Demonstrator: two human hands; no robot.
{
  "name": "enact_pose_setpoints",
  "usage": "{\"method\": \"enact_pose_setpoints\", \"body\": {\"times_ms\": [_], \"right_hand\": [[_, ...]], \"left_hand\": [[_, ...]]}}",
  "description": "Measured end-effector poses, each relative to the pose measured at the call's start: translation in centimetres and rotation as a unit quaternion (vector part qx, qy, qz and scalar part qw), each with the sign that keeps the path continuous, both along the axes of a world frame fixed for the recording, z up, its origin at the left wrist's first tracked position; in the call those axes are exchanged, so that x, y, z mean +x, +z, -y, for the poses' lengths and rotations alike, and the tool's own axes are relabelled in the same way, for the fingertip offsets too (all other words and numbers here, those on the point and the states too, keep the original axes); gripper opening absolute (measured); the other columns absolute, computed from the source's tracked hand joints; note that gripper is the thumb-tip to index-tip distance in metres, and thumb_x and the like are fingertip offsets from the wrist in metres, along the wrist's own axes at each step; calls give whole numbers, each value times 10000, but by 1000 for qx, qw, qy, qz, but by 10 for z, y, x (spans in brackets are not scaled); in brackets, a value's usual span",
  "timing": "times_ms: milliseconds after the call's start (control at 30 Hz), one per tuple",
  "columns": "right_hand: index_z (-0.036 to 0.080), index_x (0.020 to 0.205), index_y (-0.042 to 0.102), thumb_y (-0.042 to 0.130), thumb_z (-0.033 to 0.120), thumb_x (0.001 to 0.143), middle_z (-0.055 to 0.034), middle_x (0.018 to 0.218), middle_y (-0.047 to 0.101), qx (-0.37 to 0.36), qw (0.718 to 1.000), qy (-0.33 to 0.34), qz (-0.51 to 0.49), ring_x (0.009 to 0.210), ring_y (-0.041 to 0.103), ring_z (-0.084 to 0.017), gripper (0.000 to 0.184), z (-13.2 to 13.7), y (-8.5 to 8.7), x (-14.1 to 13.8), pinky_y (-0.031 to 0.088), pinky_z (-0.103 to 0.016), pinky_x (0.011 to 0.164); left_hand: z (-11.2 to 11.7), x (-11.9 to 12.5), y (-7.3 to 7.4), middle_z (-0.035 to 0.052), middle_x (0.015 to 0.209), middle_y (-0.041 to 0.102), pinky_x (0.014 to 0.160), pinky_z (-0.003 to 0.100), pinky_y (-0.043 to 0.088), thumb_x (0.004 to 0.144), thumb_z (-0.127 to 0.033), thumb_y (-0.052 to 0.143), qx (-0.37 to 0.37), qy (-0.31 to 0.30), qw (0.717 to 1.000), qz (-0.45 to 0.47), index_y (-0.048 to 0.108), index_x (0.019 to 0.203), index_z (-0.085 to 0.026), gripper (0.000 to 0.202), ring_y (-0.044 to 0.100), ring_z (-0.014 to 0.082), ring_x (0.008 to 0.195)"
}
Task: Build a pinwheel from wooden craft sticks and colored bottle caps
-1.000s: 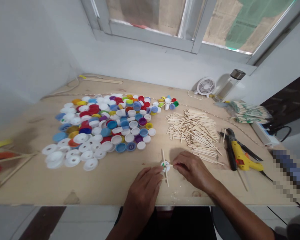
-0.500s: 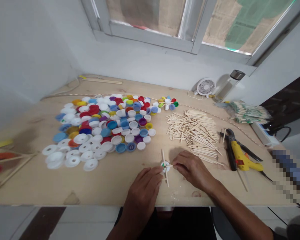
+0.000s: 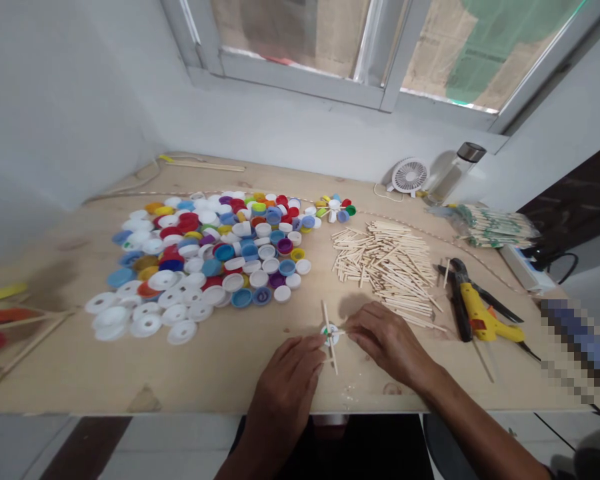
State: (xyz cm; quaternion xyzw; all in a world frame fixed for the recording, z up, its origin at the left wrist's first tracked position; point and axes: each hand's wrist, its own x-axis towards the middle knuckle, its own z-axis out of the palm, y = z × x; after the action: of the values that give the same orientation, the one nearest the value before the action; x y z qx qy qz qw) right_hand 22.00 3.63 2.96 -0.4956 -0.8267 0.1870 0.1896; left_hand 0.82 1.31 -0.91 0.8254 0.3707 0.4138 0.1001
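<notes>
A white bottle cap point(image 3: 331, 331) with crossed wooden sticks point(image 3: 329, 325) on it lies near the table's front edge. My left hand point(image 3: 289, 380) rests on the table, its fingertips pressed against the cap's left side and the lower stick. My right hand point(image 3: 385, 339) pinches the end of the short cross stick at the cap's right side. Behind my hands sit a spread of coloured and white bottle caps point(image 3: 215, 257) and a pile of short wooden sticks point(image 3: 387, 263).
A yellow glue gun point(image 3: 483, 315) and black pliers point(image 3: 460, 277) lie to the right. A small white fan point(image 3: 409, 177), a bottle point(image 3: 453, 172), a bagged bundle of sticks point(image 3: 495, 227) and a finished cap flower point(image 3: 336, 207) stand further back. Red and yellow stick pieces point(image 3: 3, 320) lie at far left.
The view has tilted slightly; both hands and the cap with its sticks stay in the same place.
</notes>
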Motion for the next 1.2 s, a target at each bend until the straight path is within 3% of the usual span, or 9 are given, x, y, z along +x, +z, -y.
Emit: {"method": "enact_pose_setpoints", "body": {"times_ms": [200, 333, 500, 600, 800, 1033, 1200], "right_hand": [[210, 999, 605, 481, 165, 928, -62, 972, 653, 67, 996, -49, -41, 936, 590, -196, 150, 24, 3, 17, 480, -321, 819], [216, 1007, 590, 492, 178, 915, -52, 932, 673, 142, 979, -138, -47, 897, 614, -186, 140, 43, 4, 50, 490, -293, 776], [220, 938, 628, 515, 302, 890, -42, 856, 680, 188, 934, -304, -1, 746, 638, -186, 148, 69, 8, 103, 509, -289, 685], [223, 919, 640, 508, 352, 877, -34, 796, 669, 185, 916, -355, 18, 678, 640, -185, 190, 83, 10, 116, 515, -277, 607], [235, 925, 638, 500, 326, 882, -49, 850, 686, 189, 917, -350, -5, 712, 638, -194, 170, 96, 7, 115, 526, -295, 644], [238, 940, 643, 501, 332, 873, -44, 814, 667, 199, 908, -368, 3, 637, 602, -176, 183, 97, 8, 122, 414, -244, 413], [242, 943, 645, 502, 342, 871, -42, 832, 674, 190, 905, -380, 4, 672, 610, -184, 189, 99, 6, 128, 417, -240, 402]], "left_hand": [[3, -5, -1, 63, 1057, 713, 919, 338, 525, 868, -99, 479, -76, 1, 996, 37, 563, 985, -208, 180, 658, 177, 1024], [4, -11, -5, 48, 1048, 715, 888, 315, 543, 898, -156, 465, -109, 28, 993, 46, 553, 989, -227, 146, 667, 164, 996], [2, -6, -3, 78, 1092, 704, 969, 379, 486, 878, -103, 472, -20, -10, 1000, 2, 562, 1020, -206, 197, 619, 190, 1099], [0, 2, -2, 80, 1097, 708, 993, 409, 457, 886, -79, 432, 6, -15, 1000, -19, 572, 1012, -202, 225, 596, 202, 1139], [-3, 5, -7, 83, 1154, 696, 1008, 423, 436, 875, -38, 417, 52, -28, 995, -86, 578, 1015, -183, 259, 551, 221, 1207], [-5, 4, -11, 93, 1143, 702, 1011, 426, 433, 860, -21, 438, 71, -23, 991, -114, 577, 1043, -160, 269, 554, 226, 1206], [-4, 5, -10, 97, 1147, 701, 1016, 437, 428, 856, -23, 453, 83, -23, 989, -122, 577, 1045, -153, 261, 542, 233, 1221]]}}
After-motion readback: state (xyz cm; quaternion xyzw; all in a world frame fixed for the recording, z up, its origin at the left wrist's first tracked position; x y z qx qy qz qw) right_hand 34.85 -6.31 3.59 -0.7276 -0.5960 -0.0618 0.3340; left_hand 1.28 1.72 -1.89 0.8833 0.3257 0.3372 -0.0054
